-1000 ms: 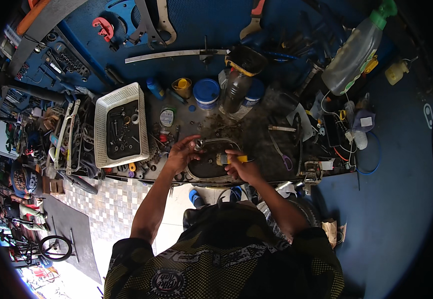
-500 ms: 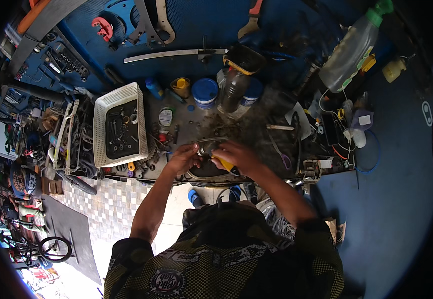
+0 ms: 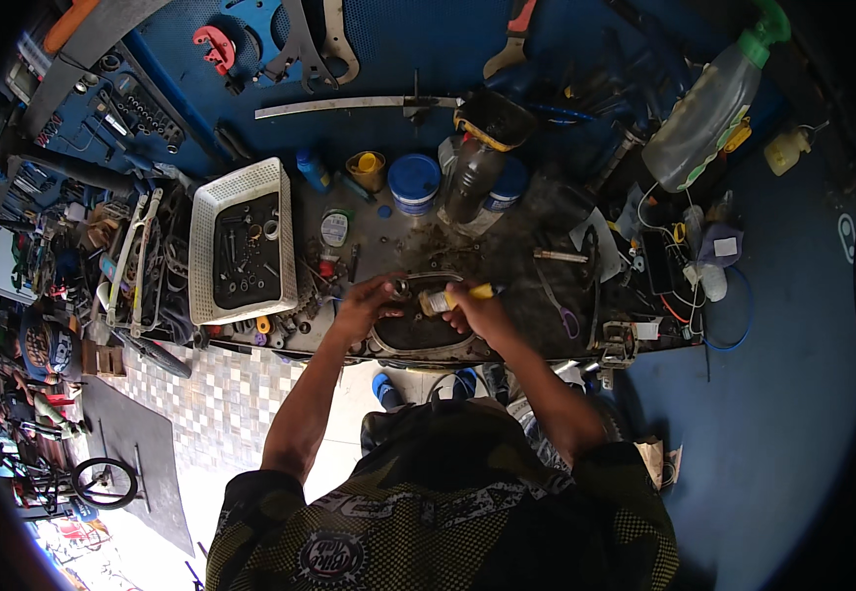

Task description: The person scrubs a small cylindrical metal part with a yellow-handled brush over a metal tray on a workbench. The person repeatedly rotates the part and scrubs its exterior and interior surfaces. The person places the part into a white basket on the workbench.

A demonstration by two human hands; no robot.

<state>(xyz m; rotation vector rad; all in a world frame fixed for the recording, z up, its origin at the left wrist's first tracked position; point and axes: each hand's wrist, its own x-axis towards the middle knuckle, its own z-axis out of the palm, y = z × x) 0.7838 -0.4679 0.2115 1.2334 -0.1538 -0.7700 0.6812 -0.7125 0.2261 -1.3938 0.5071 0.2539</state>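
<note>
Over the near part of the workbench (image 3: 388, 246), my left hand (image 3: 367, 309) pinches a small round metal part (image 3: 400, 290) between thumb and fingers. My right hand (image 3: 479, 313) is closed around a small bottle (image 3: 437, 301) with a pale label and a yellow end (image 3: 487, 292). The bottle lies nearly level, its yellow end toward the right, and a short gap separates it from the metal part. Beneath both hands is an oval, thin-rimmed dark tray (image 3: 423, 351); what lies in it is too dark to make out.
A white perforated basket (image 3: 198, 258) of small metal parts stands at left. Blue-lidded tubs (image 3: 414, 179), a dark plastic bottle (image 3: 472, 182) and a small labelled container (image 3: 333, 229) stand farther back. Purple-handled scissors (image 3: 568, 321) and a vise-like metal piece (image 3: 621, 341) are at right.
My right hand has turned the bottle from slanting down to nearly level and drawn it rightward from the metal part. My left hand keeps its pinch. The view has shifted slightly.
</note>
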